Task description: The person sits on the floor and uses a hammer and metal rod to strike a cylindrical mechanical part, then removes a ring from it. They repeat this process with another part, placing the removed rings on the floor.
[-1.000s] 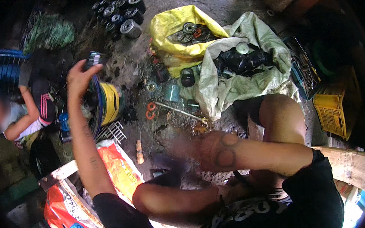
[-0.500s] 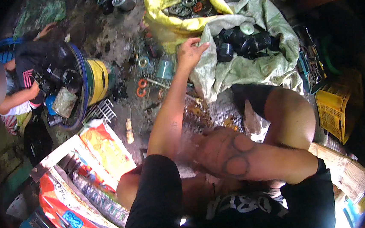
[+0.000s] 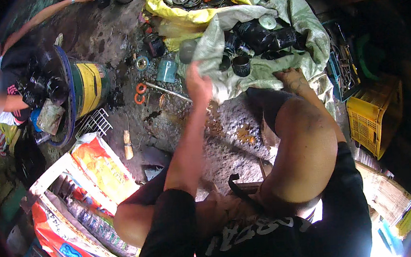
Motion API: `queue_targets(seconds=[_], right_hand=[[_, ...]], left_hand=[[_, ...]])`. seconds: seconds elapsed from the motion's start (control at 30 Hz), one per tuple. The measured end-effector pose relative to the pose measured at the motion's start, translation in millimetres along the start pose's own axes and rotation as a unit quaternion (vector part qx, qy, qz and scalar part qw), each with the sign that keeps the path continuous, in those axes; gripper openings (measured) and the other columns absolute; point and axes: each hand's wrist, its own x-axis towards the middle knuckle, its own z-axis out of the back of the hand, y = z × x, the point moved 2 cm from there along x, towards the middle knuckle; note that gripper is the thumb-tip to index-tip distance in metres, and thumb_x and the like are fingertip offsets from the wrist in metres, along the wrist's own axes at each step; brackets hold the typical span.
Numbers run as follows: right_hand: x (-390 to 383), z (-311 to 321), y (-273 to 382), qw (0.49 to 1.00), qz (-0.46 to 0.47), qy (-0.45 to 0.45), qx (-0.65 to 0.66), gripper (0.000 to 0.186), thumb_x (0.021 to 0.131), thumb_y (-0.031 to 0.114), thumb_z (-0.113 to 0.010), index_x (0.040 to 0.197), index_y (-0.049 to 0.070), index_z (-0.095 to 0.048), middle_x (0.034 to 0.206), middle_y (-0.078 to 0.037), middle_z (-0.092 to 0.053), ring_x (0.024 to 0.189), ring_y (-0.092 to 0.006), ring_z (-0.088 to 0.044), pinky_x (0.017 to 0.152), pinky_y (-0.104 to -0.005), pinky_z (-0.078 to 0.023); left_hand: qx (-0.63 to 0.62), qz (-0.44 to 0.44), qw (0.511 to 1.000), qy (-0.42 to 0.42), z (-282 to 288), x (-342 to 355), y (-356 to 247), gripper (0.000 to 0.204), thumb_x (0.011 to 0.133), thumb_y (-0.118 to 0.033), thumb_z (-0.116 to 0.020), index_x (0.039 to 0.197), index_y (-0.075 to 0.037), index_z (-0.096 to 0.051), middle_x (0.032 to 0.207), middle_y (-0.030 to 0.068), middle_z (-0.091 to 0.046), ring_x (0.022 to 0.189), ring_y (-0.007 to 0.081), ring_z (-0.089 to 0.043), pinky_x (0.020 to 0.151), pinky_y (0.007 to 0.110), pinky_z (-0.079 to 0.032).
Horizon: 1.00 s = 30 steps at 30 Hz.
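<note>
A pale woven sack [image 3: 307, 24] lies spread on the ground in front of me, with several black oil-filter-like canisters [image 3: 256, 35] inside. My left hand [image 3: 199, 85] is at the sack's left edge; motion smears its fingers, so its grip is unclear. My right hand [image 3: 293, 79] has its fingers curled over the sack's near rim, by my raised knee. A blurred dark canister [image 3: 188, 51] is just beyond my left hand. A light blue canister [image 3: 166, 71] and a metal rod [image 3: 169, 91] lie left of that hand.
Behind stands a yellow sack [image 3: 157, 7] of round metal discs. To the left, a co-worker's arm [image 3: 38, 23] reaches across beyond a drum [image 3: 89, 89] topped with parts. Orange rings [image 3: 140, 93] lie on the floor. A tool tray [image 3: 340, 64] and yellow crate [image 3: 365, 120] stand right.
My left hand has moved down and left from the sack's rim. My right hand has gone from in front of my body to the sack's near edge. The co-worker's arm now stretches farther across.
</note>
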Motion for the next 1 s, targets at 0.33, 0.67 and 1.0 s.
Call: queue_targets(seconds=[0.33, 0.67, 1.0], right_hand=[[-73.5, 72.5, 4.7, 0.956, -0.051, -0.214, 0.196, 0.028, 0.078, 0.013, -0.058, 0.102, 0.01, -0.072, 0.103, -0.015, -0.07, 0.101, -0.0323, -0.064, 0.096, -0.0429, -0.045], [-115.1, 129.1, -54.4, 0.871, -0.054, -0.456, 0.176, 0.028, 0.074, 0.006, -0.055, 0.096, 0.004, -0.072, 0.097, -0.022, -0.069, 0.099, -0.0376, -0.063, 0.091, -0.0414, -0.049], [-97.8, 58.1, -44.9, 0.994, 0.035, -0.08, 0.073, 0.035, 0.077, 0.016, -0.055, 0.108, 0.016, -0.071, 0.094, -0.018, -0.069, 0.092, -0.0367, -0.066, 0.082, -0.044, -0.053]], left_hand=[[-0.275, 0.199, 0.934, -0.112, 74.1, 84.3, 46.6, 0.045, 0.073, 0.012, -0.061, 0.117, 0.0, -0.059, 0.116, 0.0106, -0.063, 0.106, 0.0206, -0.06, 0.096, 0.031, -0.045], [-0.32, 0.212, 0.904, -0.188, 76.5, 98.0, 43.5, 0.041, 0.07, 0.015, -0.066, 0.106, -0.003, -0.062, 0.104, 0.0052, -0.063, 0.097, 0.0178, -0.06, 0.088, 0.03, -0.048], [0.082, -0.011, 0.985, -0.154, 79.1, 67.0, 16.0, 0.045, 0.064, 0.003, -0.077, 0.106, -0.004, -0.063, 0.109, 0.013, -0.062, 0.106, 0.0295, -0.057, 0.095, 0.039, -0.045]])
